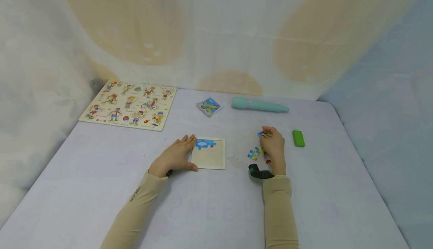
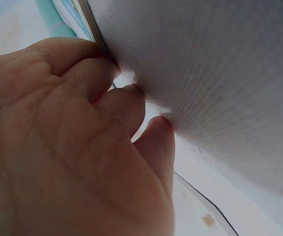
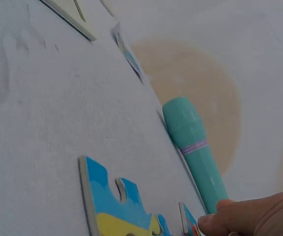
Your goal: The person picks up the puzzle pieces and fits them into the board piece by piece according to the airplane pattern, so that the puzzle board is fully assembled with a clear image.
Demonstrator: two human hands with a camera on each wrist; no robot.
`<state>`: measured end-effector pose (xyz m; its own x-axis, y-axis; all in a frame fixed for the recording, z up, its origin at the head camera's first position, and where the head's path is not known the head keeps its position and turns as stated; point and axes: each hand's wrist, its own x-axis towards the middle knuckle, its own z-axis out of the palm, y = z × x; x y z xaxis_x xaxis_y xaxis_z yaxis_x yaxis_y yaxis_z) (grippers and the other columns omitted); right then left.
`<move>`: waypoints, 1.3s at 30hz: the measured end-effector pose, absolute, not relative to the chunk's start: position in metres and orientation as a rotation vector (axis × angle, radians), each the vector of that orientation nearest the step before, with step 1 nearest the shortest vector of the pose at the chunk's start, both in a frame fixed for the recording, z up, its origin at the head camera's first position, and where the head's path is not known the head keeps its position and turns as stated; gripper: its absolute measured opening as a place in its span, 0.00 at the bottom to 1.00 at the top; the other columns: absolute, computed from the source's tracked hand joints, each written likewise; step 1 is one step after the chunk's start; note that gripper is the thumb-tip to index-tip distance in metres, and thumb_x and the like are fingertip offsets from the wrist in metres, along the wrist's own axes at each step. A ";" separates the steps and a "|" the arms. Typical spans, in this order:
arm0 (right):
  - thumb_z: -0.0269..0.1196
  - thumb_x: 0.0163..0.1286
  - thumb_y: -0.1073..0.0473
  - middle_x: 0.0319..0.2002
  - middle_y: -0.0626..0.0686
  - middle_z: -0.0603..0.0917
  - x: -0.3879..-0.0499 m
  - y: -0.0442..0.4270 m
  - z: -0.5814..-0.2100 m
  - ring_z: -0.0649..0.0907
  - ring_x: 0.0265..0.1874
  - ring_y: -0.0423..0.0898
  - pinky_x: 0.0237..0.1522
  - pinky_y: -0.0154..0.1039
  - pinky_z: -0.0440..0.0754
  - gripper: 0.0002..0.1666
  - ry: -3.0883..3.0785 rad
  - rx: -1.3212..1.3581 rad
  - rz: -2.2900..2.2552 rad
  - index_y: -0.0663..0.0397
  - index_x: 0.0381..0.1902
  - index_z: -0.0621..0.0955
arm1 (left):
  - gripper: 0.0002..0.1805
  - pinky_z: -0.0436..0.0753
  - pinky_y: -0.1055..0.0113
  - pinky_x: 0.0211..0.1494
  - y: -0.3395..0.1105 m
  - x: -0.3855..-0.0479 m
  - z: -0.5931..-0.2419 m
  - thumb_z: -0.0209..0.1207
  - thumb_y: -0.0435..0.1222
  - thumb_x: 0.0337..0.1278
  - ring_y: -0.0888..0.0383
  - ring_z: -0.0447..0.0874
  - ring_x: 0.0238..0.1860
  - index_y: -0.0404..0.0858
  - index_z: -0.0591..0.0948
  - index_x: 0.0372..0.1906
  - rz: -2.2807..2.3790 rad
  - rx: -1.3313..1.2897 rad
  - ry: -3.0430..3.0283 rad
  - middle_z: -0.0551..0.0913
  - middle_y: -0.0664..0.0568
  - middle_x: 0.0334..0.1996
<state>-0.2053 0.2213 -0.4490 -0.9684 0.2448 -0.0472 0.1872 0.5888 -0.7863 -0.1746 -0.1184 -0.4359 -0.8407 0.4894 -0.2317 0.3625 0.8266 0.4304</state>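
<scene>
A square wooden puzzle tray (image 1: 209, 160) lies on the table, with joined blue puzzle pieces (image 1: 204, 144) along its upper left edge. My left hand (image 1: 176, 157) rests with spread fingers against the tray's left side; in the left wrist view, its palm and bent fingertips fill much of the picture. To the right of the tray, my right hand (image 1: 274, 146) pinches a blue and yellow puzzle piece (image 1: 259, 133) at its fingertips. More blue and yellow puzzle pieces (image 1: 253, 153) lie beside and partly under that hand. A red bit shows near its wrist.
A wooden picture board (image 1: 126, 106) with sports figures lies at the back left. Behind the tray is a small picture card (image 1: 209, 107). A mint-green pen-shaped object (image 1: 259, 105) lies at the back, and a green block (image 1: 298, 138) right of my right hand.
</scene>
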 end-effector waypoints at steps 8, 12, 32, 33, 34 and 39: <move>0.56 0.61 0.69 0.57 0.58 0.82 -0.208 0.223 -0.445 0.72 0.24 0.48 0.28 0.36 0.69 0.27 -2.751 -0.391 1.235 0.56 0.61 0.76 | 0.60 0.50 0.44 0.78 -0.119 -0.175 -0.433 0.72 0.53 0.43 0.41 0.43 0.78 0.32 0.52 0.75 0.541 0.639 2.681 0.50 0.40 0.77; 0.57 0.64 0.67 0.57 0.61 0.80 -0.208 0.222 -0.443 0.79 0.45 0.58 0.42 0.46 0.78 0.27 -2.783 -0.384 1.206 0.56 0.63 0.75 | 0.60 0.50 0.43 0.78 -0.120 -0.175 -0.433 0.72 0.53 0.42 0.40 0.43 0.78 0.31 0.52 0.75 0.546 0.635 2.688 0.50 0.40 0.77; 0.56 0.71 0.57 0.41 0.56 0.79 -0.205 0.218 -0.448 0.73 0.29 0.43 0.27 0.30 0.70 0.19 -2.642 -0.515 1.438 0.56 0.57 0.78 | 0.60 0.49 0.44 0.79 -0.122 -0.173 -0.438 0.72 0.53 0.43 0.43 0.42 0.78 0.33 0.52 0.76 0.539 0.627 2.675 0.49 0.42 0.77; 0.55 0.72 0.57 0.42 0.56 0.80 -0.205 0.218 -0.448 0.73 0.29 0.42 0.26 0.29 0.70 0.20 -2.635 -0.520 1.466 0.54 0.59 0.78 | 0.60 0.49 0.44 0.79 -0.122 -0.174 -0.438 0.71 0.53 0.43 0.43 0.42 0.78 0.33 0.52 0.76 0.537 0.631 2.675 0.49 0.43 0.77; 0.55 0.72 0.57 0.43 0.56 0.80 -0.206 0.218 -0.448 0.74 0.29 0.41 0.25 0.29 0.70 0.20 -2.629 -0.526 1.490 0.53 0.60 0.77 | 0.60 0.49 0.45 0.79 -0.121 -0.174 -0.439 0.71 0.53 0.44 0.43 0.42 0.78 0.33 0.52 0.76 0.534 0.635 2.675 0.49 0.43 0.77; 0.56 0.72 0.56 0.44 0.58 0.83 -0.206 0.218 -0.446 0.76 0.30 0.40 0.24 0.28 0.69 0.20 -2.626 -0.503 1.550 0.51 0.60 0.78 | 0.60 0.48 0.45 0.79 -0.119 -0.177 -0.438 0.71 0.54 0.44 0.44 0.42 0.78 0.33 0.51 0.76 0.521 0.640 2.673 0.48 0.43 0.77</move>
